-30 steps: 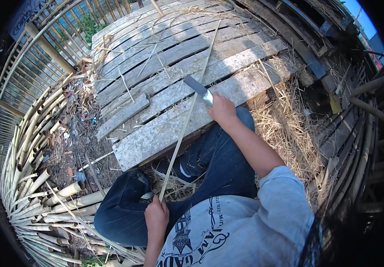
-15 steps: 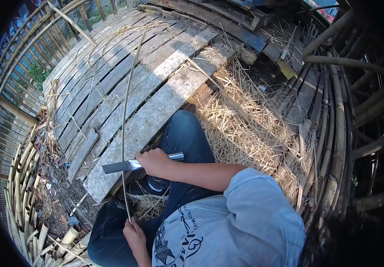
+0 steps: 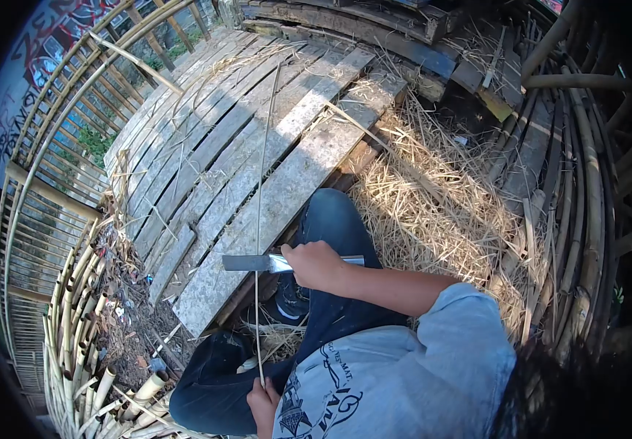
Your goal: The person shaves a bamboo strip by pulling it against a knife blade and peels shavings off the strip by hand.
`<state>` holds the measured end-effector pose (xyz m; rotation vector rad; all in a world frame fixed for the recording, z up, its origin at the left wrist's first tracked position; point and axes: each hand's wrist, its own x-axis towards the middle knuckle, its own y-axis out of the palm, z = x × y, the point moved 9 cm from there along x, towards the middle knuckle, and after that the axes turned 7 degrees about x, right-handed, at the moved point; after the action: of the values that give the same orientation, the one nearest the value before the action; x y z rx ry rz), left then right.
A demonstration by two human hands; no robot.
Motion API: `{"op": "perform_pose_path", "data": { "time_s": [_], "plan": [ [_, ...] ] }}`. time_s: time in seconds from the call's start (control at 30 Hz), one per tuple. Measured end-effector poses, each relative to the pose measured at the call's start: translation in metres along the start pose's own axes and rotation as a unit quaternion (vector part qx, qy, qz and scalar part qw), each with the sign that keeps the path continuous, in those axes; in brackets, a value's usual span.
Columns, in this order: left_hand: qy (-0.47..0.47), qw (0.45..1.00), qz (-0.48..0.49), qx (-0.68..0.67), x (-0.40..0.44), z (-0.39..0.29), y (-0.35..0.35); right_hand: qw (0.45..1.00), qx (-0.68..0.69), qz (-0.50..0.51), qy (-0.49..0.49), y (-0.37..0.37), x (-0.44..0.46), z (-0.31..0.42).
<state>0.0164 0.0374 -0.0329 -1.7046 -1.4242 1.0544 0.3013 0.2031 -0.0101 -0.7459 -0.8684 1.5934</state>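
My right hand is closed around the shiny metal handle of a knife, with the broad dark blade pointing left. The blade lies across a long thin bamboo strip; whether the edge bites into it cannot be made out. Down near my lap, my left hand grips the near end of this strip. From there the strip runs up past my crossed legs and over the wooden plank platform.
Loose straw-like shavings cover the ground to the right. Cut bamboo poles stand at lower left, and more long poles lie at right. A bamboo fence curves along the left. Stacked pallets are at the back.
The view has turned left, so the scene sits further right. The knife now crosses the strip farther from my left hand, and its blade is more level. Both hands keep their holds.
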Motion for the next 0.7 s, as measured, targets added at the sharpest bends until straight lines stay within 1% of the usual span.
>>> {"op": "perform_pose_path", "data": {
  "time_s": [0.07, 0.1, 0.17, 0.2, 0.3, 0.33, 0.4, 0.47, 0.53, 0.6, 0.7],
  "plan": [
    [-0.018, 0.999, 0.039, 0.032, -0.003, 0.002, -0.004, 1.000, 0.004, -0.008, 0.009, -0.005, -0.007, -0.006],
    [-0.013, 0.999, 0.038, 0.032, -0.003, 0.001, -0.008, 0.999, 0.003, -0.026, 0.028, -0.014, -0.007, -0.014],
    [0.034, 0.996, 0.063, 0.052, -0.003, -0.005, -0.008, 0.995, -0.002, -0.075, 0.062, -0.028, -0.009, -0.037],
    [0.037, 0.996, 0.063, 0.050, 0.000, -0.009, -0.006, 0.995, -0.005, -0.077, 0.064, -0.033, -0.011, -0.046],
    [0.026, 0.997, 0.073, 0.032, 0.016, -0.021, 0.000, 0.984, -0.005, -0.121, 0.131, -0.044, -0.016, -0.076],
    [0.033, 0.997, 0.062, 0.026, 0.022, -0.030, -0.001, 0.983, -0.011, -0.125, 0.134, -0.041, -0.018, -0.077],
    [0.046, 0.997, 0.054, 0.018, 0.027, -0.039, 0.000, 0.977, 0.036, -0.132, 0.162, -0.030, -0.027, -0.072],
    [0.022, 0.998, 0.055, 0.032, 0.026, -0.031, 0.001, 0.978, 0.039, -0.123, 0.165, -0.030, -0.032, -0.073],
    [0.024, 0.998, 0.059, 0.031, 0.021, -0.022, 0.002, 0.986, 0.039, -0.088, 0.133, -0.025, -0.034, -0.068],
    [0.021, 0.996, 0.058, 0.059, 0.019, -0.024, 0.002, 0.988, 0.029, -0.090, 0.119, -0.029, -0.030, -0.072],
    [0.039, 0.996, 0.040, 0.068, 0.019, -0.019, 0.009, 0.993, -0.045, -0.058, 0.088, -0.041, -0.013, -0.087]
  ]
}}
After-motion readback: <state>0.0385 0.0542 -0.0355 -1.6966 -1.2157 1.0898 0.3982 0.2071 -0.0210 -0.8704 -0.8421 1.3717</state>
